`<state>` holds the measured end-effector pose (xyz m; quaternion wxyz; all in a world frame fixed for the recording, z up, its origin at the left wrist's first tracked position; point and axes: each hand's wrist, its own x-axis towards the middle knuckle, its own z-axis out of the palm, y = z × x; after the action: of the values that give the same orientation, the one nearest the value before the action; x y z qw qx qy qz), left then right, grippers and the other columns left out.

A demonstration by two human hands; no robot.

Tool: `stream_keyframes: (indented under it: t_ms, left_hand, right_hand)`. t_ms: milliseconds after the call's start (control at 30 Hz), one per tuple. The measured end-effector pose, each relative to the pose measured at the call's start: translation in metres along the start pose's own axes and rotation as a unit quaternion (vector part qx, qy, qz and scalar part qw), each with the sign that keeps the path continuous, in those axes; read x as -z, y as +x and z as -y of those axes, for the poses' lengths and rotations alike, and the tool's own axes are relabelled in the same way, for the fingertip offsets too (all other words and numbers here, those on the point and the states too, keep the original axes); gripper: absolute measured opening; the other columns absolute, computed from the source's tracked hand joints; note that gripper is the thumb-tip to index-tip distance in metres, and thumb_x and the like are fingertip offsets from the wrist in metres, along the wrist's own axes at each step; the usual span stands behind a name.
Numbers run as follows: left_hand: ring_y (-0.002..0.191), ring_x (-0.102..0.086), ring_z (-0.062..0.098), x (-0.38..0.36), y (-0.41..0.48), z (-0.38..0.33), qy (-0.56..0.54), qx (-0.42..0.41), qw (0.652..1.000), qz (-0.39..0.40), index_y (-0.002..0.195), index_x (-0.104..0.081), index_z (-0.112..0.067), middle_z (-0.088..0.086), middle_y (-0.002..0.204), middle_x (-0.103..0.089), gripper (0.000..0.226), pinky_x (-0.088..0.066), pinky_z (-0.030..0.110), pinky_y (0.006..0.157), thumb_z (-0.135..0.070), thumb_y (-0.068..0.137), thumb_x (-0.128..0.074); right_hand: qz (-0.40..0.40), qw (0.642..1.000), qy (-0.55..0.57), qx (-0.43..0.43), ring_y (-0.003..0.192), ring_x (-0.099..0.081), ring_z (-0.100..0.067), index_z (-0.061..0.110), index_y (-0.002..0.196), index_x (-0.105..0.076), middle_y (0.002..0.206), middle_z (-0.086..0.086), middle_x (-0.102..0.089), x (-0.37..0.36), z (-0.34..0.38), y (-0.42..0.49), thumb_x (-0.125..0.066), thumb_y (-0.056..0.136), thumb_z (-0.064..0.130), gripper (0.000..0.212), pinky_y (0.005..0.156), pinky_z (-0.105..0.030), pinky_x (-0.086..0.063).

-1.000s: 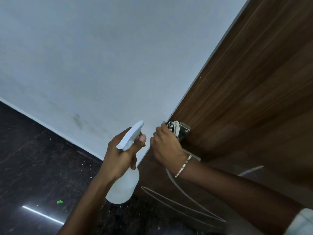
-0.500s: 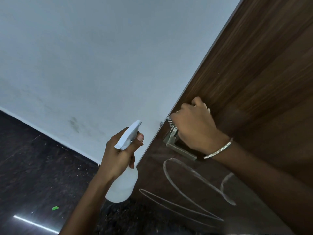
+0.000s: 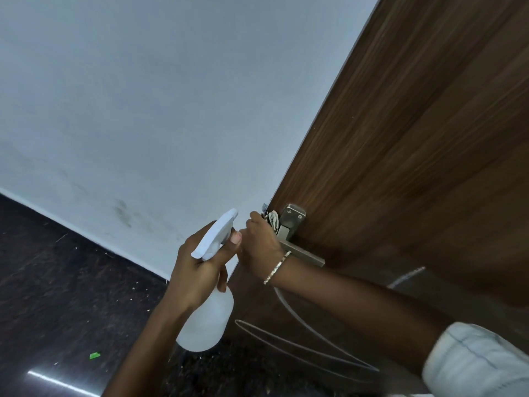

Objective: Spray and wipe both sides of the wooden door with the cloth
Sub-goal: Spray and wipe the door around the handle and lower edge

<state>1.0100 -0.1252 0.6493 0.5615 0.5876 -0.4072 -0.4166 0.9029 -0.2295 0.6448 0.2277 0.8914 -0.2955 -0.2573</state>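
Pale rolled sleeve [image 3: 481, 365], beaded bracelet [image 3: 277, 267]

wall [image 3: 143, 110]: pale grey (smudged low) | floor [image 3: 57, 282]: dark, glossy, speckled

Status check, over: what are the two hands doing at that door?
Left hand grips spray bottle. Right hand holds cloth at edge of wooden door, by metal handle. Nothing blocking.

Cloth [image 3: 272, 221] at metal door handle [image 3: 292, 218]
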Motion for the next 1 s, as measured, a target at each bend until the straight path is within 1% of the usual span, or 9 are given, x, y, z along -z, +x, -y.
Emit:
stream_keyframes:
  t_ms: [133,233,333,400,533,633,767,900,1000]
  left_hand:
    - [0.043,-0.059,0.027,0.007,-0.005,0.003,0.001,-0.010,1.000,0.007,0.115,-0.065,-0.023,-0.004,0.090,-0.073,0.038,-0.060,0.034,0.064,-0.047,0.085,-0.062]
    - [0.041,-0.056,0.031,0.006,-0.007,0.000,-0.001,-0.011,1.000,0.009,0.119,-0.065,-0.021,-0.004,0.093,-0.073,0.041,-0.059,0.042,0.059,-0.046,0.087,-0.062]
    - [0.042,-0.056,0.031,-0.002,-0.006,-0.004,0.000,-0.014,1.000,0.024,0.121,-0.064,-0.021,-0.001,0.095,-0.072,0.040,-0.058,0.040,0.055,-0.044,0.088,-0.062]
    - [0.044,-0.058,0.027,-0.011,-0.005,-0.006,0.001,-0.017,0.999,0.033,0.123,-0.063,-0.022,0.000,0.096,-0.071,0.042,-0.057,0.033,0.052,-0.045,0.088,-0.063]
    - [0.048,-0.062,0.021,-0.029,-0.004,-0.011,-0.005,-0.014,0.998,0.057,0.118,-0.063,-0.021,0.003,0.090,-0.072,0.047,-0.056,0.024,0.055,-0.054,0.083,-0.064]
    - [0.046,-0.062,0.016,-0.039,-0.007,-0.016,-0.007,0.002,0.997,0.070,0.121,-0.059,-0.028,0.004,0.089,-0.069,0.049,-0.054,0.020,0.052,-0.051,0.078,-0.062]
    - [0.047,-0.062,0.012,-0.046,-0.011,-0.021,0.006,0.016,0.996,0.083,0.116,-0.056,-0.031,0.002,0.082,-0.065,0.048,-0.052,0.016,0.049,-0.051,0.073,-0.061]
    - [0.048,-0.063,0.011,-0.054,-0.012,-0.022,0.009,0.025,0.995,0.093,0.106,-0.054,-0.037,0.001,0.086,-0.065,0.041,-0.054,0.016,0.049,-0.052,0.069,-0.061]
    - [0.050,-0.064,0.010,-0.062,-0.014,-0.025,0.000,0.029,0.995,0.100,0.100,-0.053,-0.039,0.001,0.090,-0.066,0.036,-0.053,0.015,0.050,-0.051,0.067,-0.062]
  right_hand:
    - [-0.017,0.999,0.026,-0.041,0.108,-0.065,-0.021,0.022,0.103,-0.072,0.104,0.000,-0.074,0.011,-0.010,-0.006,-0.050,0.103,0.024,0.023,0.114,-0.042,-0.029]
    - [-0.076,0.991,0.062,-0.095,0.107,-0.064,-0.024,0.023,0.103,-0.071,0.102,-0.001,-0.073,0.029,-0.034,-0.032,-0.055,0.097,0.022,0.017,0.106,-0.044,-0.035]
    - [-0.211,0.964,0.100,-0.124,0.103,-0.065,-0.024,0.021,0.105,-0.070,0.101,0.001,-0.073,0.039,-0.070,-0.067,-0.060,0.078,0.014,0.029,0.094,-0.044,-0.038]
    - [-0.256,0.953,0.101,-0.125,0.106,-0.065,-0.023,0.019,0.108,-0.071,0.105,0.002,-0.073,0.026,-0.087,-0.091,-0.059,0.071,0.011,0.040,0.094,-0.043,-0.039]
    - [-0.257,0.956,0.061,-0.126,0.129,-0.055,-0.023,0.016,0.139,-0.059,0.142,-0.001,-0.060,-0.035,-0.079,-0.121,-0.037,0.089,0.014,0.055,0.097,-0.043,-0.042]
    - [-0.312,0.933,0.091,-0.155,0.123,-0.058,-0.022,0.012,0.138,-0.061,0.142,-0.002,-0.061,-0.069,-0.074,-0.131,-0.038,0.088,0.006,0.055,0.091,-0.041,-0.046]
    - [-0.340,0.922,0.057,-0.178,0.126,-0.060,-0.020,0.012,0.143,-0.058,0.147,-0.002,-0.058,-0.111,-0.068,-0.153,-0.029,0.108,0.009,0.046,0.094,-0.040,-0.045]
    - [-0.328,0.919,-0.061,-0.210,0.143,-0.046,-0.018,0.017,0.159,-0.036,0.164,-0.001,-0.037,-0.132,-0.069,-0.162,-0.041,0.108,0.015,0.051,0.106,-0.040,-0.040]
    - [-0.405,0.875,-0.072,-0.255,0.151,-0.034,-0.022,0.018,0.158,-0.038,0.164,0.000,-0.036,-0.110,-0.082,-0.152,-0.039,0.109,0.013,0.049,0.114,-0.044,-0.038]
